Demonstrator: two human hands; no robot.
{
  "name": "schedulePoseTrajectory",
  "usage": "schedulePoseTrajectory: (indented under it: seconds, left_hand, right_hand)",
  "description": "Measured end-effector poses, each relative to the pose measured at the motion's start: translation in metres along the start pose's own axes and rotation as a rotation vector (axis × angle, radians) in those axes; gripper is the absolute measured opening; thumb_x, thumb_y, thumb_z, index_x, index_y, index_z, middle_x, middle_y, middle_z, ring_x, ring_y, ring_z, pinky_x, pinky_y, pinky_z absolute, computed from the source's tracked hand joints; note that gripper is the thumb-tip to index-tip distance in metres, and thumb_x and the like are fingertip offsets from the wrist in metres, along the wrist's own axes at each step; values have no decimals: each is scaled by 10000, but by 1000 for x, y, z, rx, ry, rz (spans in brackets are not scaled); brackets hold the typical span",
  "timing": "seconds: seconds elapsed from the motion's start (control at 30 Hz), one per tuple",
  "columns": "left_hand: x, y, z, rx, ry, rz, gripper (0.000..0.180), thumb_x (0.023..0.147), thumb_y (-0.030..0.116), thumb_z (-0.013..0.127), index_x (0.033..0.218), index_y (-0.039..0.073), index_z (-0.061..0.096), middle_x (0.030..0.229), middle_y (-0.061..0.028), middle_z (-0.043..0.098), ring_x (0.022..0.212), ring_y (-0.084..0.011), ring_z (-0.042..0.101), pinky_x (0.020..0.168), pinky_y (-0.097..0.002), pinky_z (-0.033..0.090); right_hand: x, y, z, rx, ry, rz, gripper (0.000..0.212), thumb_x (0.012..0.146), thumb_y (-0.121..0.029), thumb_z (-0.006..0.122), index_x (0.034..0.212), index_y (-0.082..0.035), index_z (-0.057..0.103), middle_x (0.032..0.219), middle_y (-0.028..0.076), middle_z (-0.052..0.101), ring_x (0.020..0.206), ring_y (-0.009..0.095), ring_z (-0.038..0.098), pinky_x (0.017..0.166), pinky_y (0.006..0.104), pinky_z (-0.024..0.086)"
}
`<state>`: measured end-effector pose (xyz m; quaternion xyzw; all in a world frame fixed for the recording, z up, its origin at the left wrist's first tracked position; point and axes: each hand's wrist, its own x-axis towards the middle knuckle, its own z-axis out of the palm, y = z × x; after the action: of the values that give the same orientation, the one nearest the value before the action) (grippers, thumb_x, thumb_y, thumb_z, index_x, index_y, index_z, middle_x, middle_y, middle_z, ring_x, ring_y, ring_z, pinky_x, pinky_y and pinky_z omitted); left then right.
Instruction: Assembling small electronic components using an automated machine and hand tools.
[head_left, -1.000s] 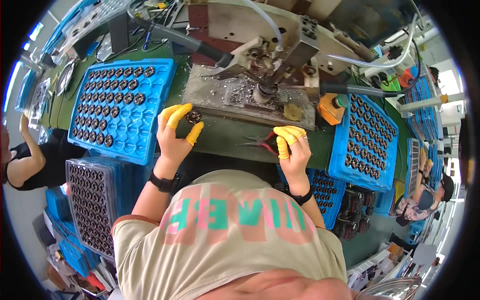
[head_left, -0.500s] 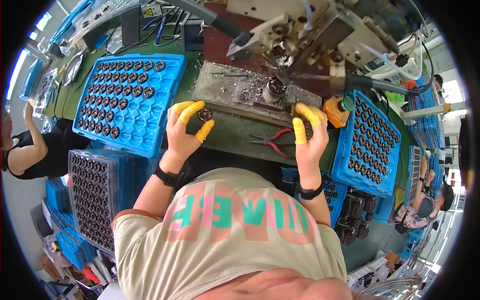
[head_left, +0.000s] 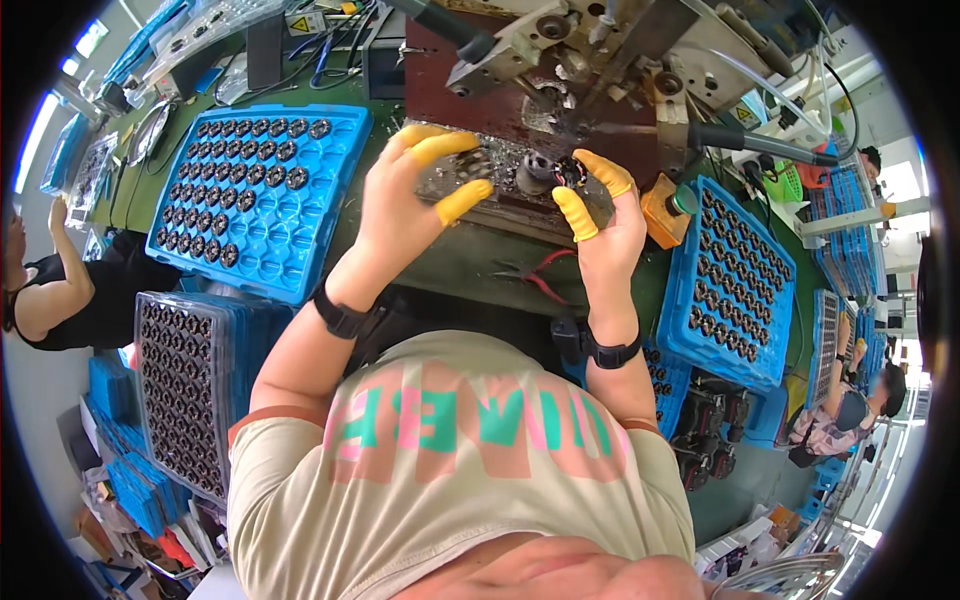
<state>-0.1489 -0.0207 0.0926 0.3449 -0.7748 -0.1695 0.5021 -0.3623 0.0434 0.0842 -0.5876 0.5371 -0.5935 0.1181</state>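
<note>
Yellow finger cots cover the thumb and fingertips of both my hands. My left hand (head_left: 405, 205) is curled around a small round motor stator (head_left: 470, 165), blurred by motion, left of the machine's upright metal post (head_left: 533, 175). Close to that post on its right, my right hand (head_left: 607, 215) pinches another dark stator (head_left: 571, 178) between thumb and fingers. Metal chips lie scattered over the work plate (head_left: 508, 212) around the post. Red-handled pliers (head_left: 545, 277) rest on the bench in front of it.
On the left a blue tray (head_left: 285, 235) holds rows of stators, with stacked trays (head_left: 190, 400) nearer me. Another blue tray (head_left: 730, 280) of stators stands right, beside an orange block (head_left: 662, 212). Machine arms (head_left: 620, 80) overhang the post. Co-workers (head_left: 85, 290) are at both sides.
Both hands have moved forward and inward to the post. My left hand carried its stator along; my right hand now grips a stator beside the post, where one sat on top before.
</note>
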Motion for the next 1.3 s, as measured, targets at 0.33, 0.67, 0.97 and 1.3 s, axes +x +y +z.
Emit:
schedulePoseTrajectory:
  seconds: [0.33, 0.67, 0.97, 1.3]
  left_hand:
    - [40, 13, 36, -143, -310, 20, 373, 736, 171, 810, 1053, 18, 686, 1005, -153, 665, 942, -329, 647, 847, -377, 511]
    - [39, 18, 41, -99, -314, 32, 359, 756, 168, 794, 1061, 26, 668, 906, -136, 628, 840, -269, 642, 788, -361, 522]
    - [24, 16, 37, -165, -246, -19, 568, 753, 203, 797, 1236, 10, 567, 1011, -161, 609, 931, -295, 625, 833, -372, 510]
    - [11, -49, -122, 319, -513, -287, 303, 807, 162, 743, 1082, 43, 698, 957, -153, 693, 894, -286, 667, 814, -368, 519]
  right_hand:
    - [-26, -3, -40, 134, 92, 34, 424, 781, -104, 800, 1158, -2, 637, 1122, 68, 639, 1036, 171, 581, 954, 295, 421]
    - [-30, 15, -58, -37, 168, 17, 413, 787, -119, 802, 1145, -4, 633, 1115, 76, 636, 1037, 175, 581, 947, 296, 434]
    - [-18, 41, -76, -699, 241, -158, 384, 818, -111, 752, 1132, 19, 574, 1220, 190, 612, 1180, 375, 546, 980, 433, 431]
    - [-24, 44, -82, -854, 146, -230, 335, 867, -106, 698, 1126, 58, 561, 1261, 238, 576, 1176, 402, 536, 966, 450, 435]
